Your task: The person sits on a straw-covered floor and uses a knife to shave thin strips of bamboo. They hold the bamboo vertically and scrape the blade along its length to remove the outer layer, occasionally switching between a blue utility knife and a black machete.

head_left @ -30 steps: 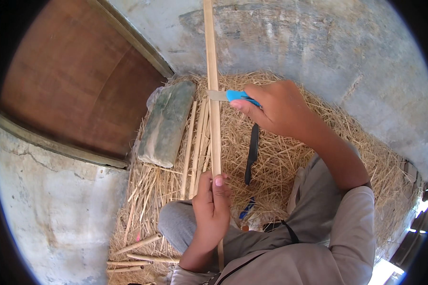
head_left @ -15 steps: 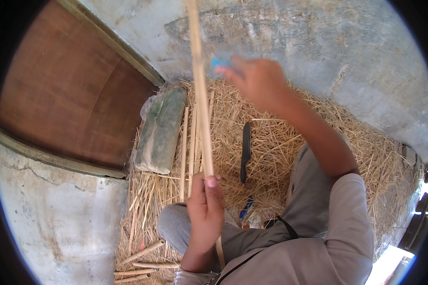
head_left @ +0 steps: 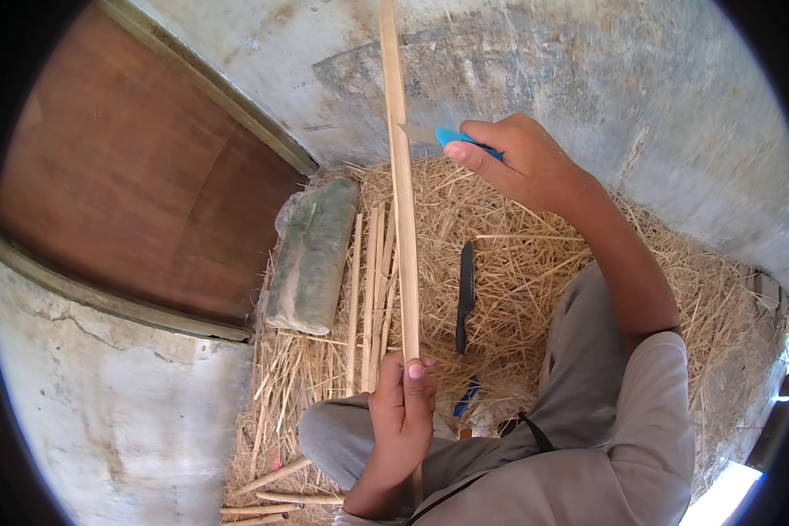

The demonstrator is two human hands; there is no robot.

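My left hand (head_left: 402, 405) grips a long, pale wooden strip (head_left: 402, 219) near its lower part, thumb on top. The strip looks like split bamboo or cane; it stands up away from me and runs past the top of the view. In my right hand (head_left: 526, 162) is a small knife with a blue handle (head_left: 456, 138). Its pale blade (head_left: 419, 132) points left, with the tip at the strip's right edge; whether it touches I cannot tell. Below, a black knife (head_left: 465, 298) lies on the straw.
Loose straw (head_left: 517, 250) covers the floor. Several pale strips (head_left: 366, 298) lie beside a long greenish block (head_left: 314, 259) to the left. Short round sticks (head_left: 276, 476) lie at lower left, and a blue object (head_left: 466, 396) near my legs. A stained wall (head_left: 579, 79) and brown door (head_left: 149, 167) enclose the space.
My right hand with the blue-handled knife has moved right and slightly down and is sharper now. In the view, the strip and my left hand have shifted right and down, along with the surroundings.
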